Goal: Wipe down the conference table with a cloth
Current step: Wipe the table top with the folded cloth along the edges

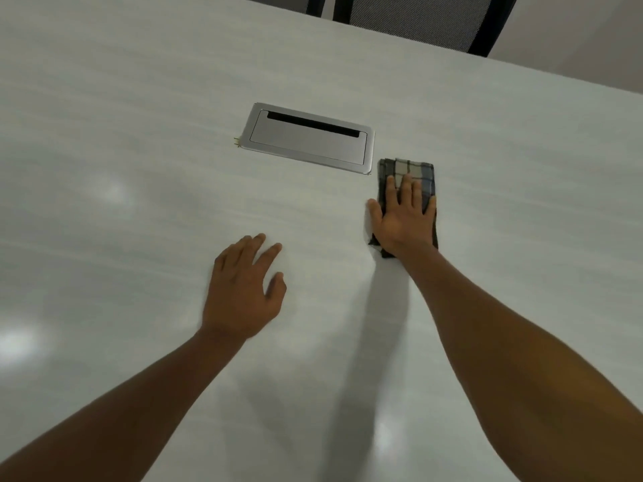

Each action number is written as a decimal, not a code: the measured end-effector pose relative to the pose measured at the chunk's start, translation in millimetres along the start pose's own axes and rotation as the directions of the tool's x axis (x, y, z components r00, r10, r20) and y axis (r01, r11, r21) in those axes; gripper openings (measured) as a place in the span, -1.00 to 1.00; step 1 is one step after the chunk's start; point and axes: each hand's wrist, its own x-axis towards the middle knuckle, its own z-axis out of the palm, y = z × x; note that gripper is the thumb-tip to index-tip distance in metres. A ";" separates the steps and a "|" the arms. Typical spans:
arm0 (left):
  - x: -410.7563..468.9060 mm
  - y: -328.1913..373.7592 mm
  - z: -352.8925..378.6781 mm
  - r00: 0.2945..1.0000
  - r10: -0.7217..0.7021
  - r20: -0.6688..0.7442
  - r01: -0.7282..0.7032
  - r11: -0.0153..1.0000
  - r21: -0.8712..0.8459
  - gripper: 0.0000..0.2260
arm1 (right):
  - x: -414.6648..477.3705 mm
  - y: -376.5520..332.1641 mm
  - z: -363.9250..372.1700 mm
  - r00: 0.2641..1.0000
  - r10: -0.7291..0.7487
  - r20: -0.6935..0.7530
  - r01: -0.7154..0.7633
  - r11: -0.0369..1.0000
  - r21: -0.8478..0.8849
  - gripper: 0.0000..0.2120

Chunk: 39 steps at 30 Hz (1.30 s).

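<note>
Hands on the white tabletop (139, 151), one pressing a plaid cloth (407, 168).
We see our right hand (403, 220) flat, fingers spread, atop the folded cloth just beside the metal cable hatch (306, 139); our left hand (243, 287) rests loosely open, empty.

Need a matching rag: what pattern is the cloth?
The cloth is plaid, grey and cream; head view.

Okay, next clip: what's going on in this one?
A person is wiping a white conference table. The right hand presses flat on a folded plaid cloth, just right of the silver cable hatch set into the top. The left hand is spread open over the table nearer the person, holding nothing. A mesh-backed chair stands at the far edge.
</note>
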 end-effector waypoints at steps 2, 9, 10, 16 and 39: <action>-0.9 0.3 -1.5 0.999 0.004 0.031 -0.005 1.000 0.016 -0.57 | -16.9 -18.4 3.7 1.000 0.007 -0.008 -0.007 1.000 -0.006 -0.36; -3.2 -4.9 -12.3 0.996 0.015 0.091 -0.012 0.999 -0.034 -0.57 | -119.5 -103.9 21.1 0.993 -0.119 -0.002 0.119 0.993 0.020 -0.37; -1.0 -6.8 -8.6 0.991 0.070 0.112 -0.065 0.997 -0.049 -0.57 | -137.6 -102.6 25.4 0.984 -0.178 0.003 0.178 0.983 0.040 -0.39; 13.4 -133.5 -44.7 0.955 0.287 0.078 -0.286 0.958 -0.020 -0.58 | -205.7 -50.7 30.0 0.961 -0.271 -0.053 0.271 0.962 -0.002 -0.47; 11.3 -159.8 -54.1 0.997 -0.082 0.010 0.082 0.997 -0.008 -0.54 | -85.7 -124.4 22.7 0.992 -0.122 -0.043 0.122 0.992 0.017 -0.39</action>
